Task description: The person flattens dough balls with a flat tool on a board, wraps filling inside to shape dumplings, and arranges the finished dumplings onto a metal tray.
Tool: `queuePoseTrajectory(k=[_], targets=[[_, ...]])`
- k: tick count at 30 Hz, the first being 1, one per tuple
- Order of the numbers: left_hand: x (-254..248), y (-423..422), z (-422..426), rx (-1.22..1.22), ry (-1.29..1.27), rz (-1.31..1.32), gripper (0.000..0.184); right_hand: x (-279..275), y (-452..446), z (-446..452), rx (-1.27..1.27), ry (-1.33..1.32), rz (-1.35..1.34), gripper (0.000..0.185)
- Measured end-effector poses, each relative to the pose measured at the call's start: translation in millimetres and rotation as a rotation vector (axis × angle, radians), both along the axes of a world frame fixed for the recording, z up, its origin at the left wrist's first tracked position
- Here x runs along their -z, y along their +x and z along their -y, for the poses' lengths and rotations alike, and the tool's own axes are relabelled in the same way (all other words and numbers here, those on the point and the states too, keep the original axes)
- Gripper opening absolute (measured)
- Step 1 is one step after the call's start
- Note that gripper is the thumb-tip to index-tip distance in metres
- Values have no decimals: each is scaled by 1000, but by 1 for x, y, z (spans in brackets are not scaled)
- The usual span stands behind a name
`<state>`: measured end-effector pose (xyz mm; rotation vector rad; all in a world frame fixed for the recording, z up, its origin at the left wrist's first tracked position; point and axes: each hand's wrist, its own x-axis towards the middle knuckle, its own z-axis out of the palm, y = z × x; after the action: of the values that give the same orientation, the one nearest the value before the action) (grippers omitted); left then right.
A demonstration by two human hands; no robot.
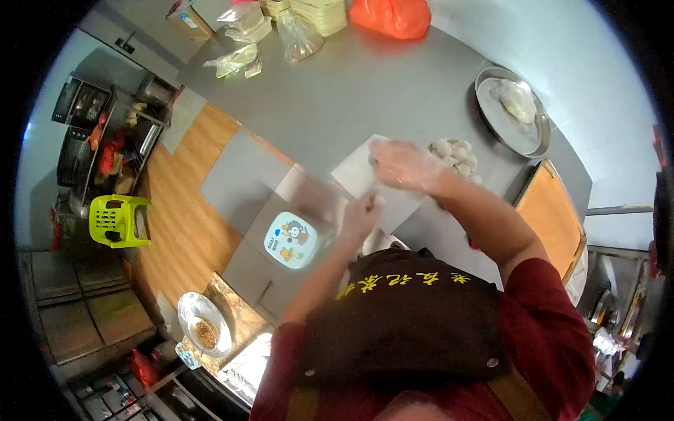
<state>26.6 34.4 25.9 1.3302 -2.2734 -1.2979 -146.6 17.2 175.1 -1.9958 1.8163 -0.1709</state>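
Observation:
My right hand (406,165), in a thin clear plastic glove, is over a white board or sheet (351,168) on the grey metal table. Its fingers are blurred, so their grip does not show. Nearer to my body, my left hand (364,215) is closed with the fingers drawn together. Something small and pale may be at its fingertips, but I cannot make it out. Just right of my right hand lies a cluster of pale round balls (460,149), partly hidden by my forearm.
A round metal tray (539,140) with a bagged white lump (517,102) stands at the far right, near a wooden-coloured board (554,217). A red bag (392,17) and stacked containers (319,15) line the back. Left are a cartoon-printed stool (291,241) and a green chair (116,220).

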Motion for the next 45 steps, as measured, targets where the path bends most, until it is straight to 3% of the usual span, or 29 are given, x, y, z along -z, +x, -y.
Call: queuePoseTrajectory(k=[1,3,5,6,8,10,11,12,13,14,16,18,21,27,31,33,40,43,45], targets=[[15,-10,13,-53,-60,6,39,-11,2,20,3,-1,1,29],[31,-29,38,-97,-61,61,40,-40,8,48,-435,64,-366,21],[38,-36,38,-141,-63,116,42,-40,6,46,-443,-3,-368,21],[30,-34,25,-442,162,-322,38,-39,5,42,-450,-66,-365,22],[19,-24,10,-730,393,-756,35,-17,2,8,-182,-13,-212,25],[15,-7,4,-710,18,-566,29,-15,7,-32,74,198,-105,32],[12,1,2,-694,-164,-469,27,37,-2,-64,-27,-70,-196,36],[10,8,2,-676,-345,-372,25,49,5,-75,269,260,-103,35],[7,14,5,-652,-523,-268,23,63,6,-83,269,268,-98,35],[4,19,18,-359,-722,-258,26,77,8,-93,336,207,-39,36],[11,1,39,62,-745,-122,29,97,8,-93,412,118,88,39],[-2,-37,58,487,-785,-148,38,103,4,-91,401,105,128,39],[-5,-59,64,543,-724,20,47,92,3,-91,390,58,131,39],[-1,-53,65,464,-732,-117,55,114,4,-99,424,-68,157,35],[5,-50,66,418,-694,-83,54,123,9,-103,438,-17,83,34],[18,-46,65,281,-675,-4,51,128,12,-107,453,-26,50,33],[10,-34,66,64,-681,-171,53,138,7,-111,369,-180,63,35],[10,-35,67,55,-649,-223,54,136,8,-106,432,18,-12,37],[9,-40,67,23,-639,-208,50,135,8,-104,417,-26,9,37]])
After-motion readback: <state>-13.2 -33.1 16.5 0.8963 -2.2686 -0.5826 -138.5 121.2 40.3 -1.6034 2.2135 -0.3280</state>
